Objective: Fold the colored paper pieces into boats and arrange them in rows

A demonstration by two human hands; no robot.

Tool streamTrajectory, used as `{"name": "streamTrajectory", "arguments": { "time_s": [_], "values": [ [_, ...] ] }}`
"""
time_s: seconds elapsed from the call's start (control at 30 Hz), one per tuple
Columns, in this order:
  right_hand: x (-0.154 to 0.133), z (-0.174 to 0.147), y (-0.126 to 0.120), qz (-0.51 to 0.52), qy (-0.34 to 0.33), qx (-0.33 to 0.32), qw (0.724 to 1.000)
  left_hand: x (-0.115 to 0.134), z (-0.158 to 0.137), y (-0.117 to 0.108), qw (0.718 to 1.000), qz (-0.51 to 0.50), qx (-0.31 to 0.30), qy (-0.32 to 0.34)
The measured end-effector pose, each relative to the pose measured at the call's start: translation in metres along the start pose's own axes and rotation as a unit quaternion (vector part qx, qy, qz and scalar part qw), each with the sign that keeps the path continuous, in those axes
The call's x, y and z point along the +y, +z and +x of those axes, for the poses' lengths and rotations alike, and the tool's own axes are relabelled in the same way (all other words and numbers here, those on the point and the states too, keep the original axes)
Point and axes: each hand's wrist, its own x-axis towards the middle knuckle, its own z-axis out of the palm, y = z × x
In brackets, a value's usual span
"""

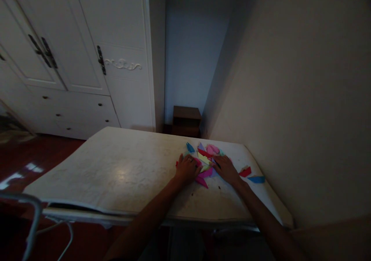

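Observation:
A pile of colourful folded paper pieces, among them a yellow folded paper (203, 158), a pink folded paper (212, 149) and a magenta folded paper (206, 173), lies on the white table (124, 168). My left hand (187, 169) rests at the left side of the pile, fingers apart over a red piece. From the right, my right hand (226, 168) reaches over the pile with its fingers stretched out, touching the papers. A blue folded paper (189, 147) sits just beyond my left hand. To the right of my right hand lie a red folded paper (245, 172) and another blue folded paper (256, 179).
A plain wall (304, 118) runs along the table's right side. Behind the table stand a white wardrobe (130, 95) and a small brown cabinet (187, 112). A pale metal tube frame (37, 211) is at the lower left. Small dark specks dot the tabletop near my hands.

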Motion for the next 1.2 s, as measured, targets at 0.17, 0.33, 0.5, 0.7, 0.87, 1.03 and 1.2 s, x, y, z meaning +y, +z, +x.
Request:
{"name": "streamTrajectory", "arguments": {
  "time_s": [0.17, 0.33, 0.5, 0.7, 0.87, 1.03, 1.2],
  "values": [
    [0.006, -0.022, -0.001, 0.060, -0.014, 0.000, 0.998, 0.001, -0.007, -0.004, 1.000, 0.011, 0.012, -0.023],
    [0.001, -0.035, -0.004, 0.103, -0.001, 0.006, 0.995, -0.003, -0.018, -0.010, 0.999, -0.016, 0.027, 0.040],
    [0.003, -0.050, -0.004, 0.122, 0.011, -0.017, 0.992, -0.004, -0.029, -0.003, 0.989, -0.041, -0.033, 0.135],
    [0.002, -0.061, -0.010, 0.127, 0.018, 0.007, 0.992, 0.002, -0.030, 0.000, 0.984, -0.043, -0.046, 0.166],
    [-0.007, -0.059, -0.011, 0.097, -0.021, 0.021, 0.995, 0.002, -0.036, -0.006, 0.980, -0.056, -0.005, 0.189],
    [-0.017, -0.048, -0.008, 0.071, -0.061, 0.026, 0.995, -0.004, -0.050, -0.014, 0.986, -0.069, 0.026, 0.150],
    [-0.035, -0.032, -0.016, 0.056, -0.104, -0.001, 0.993, -0.015, -0.066, -0.022, 0.990, -0.078, 0.079, 0.083]
  ]
}}
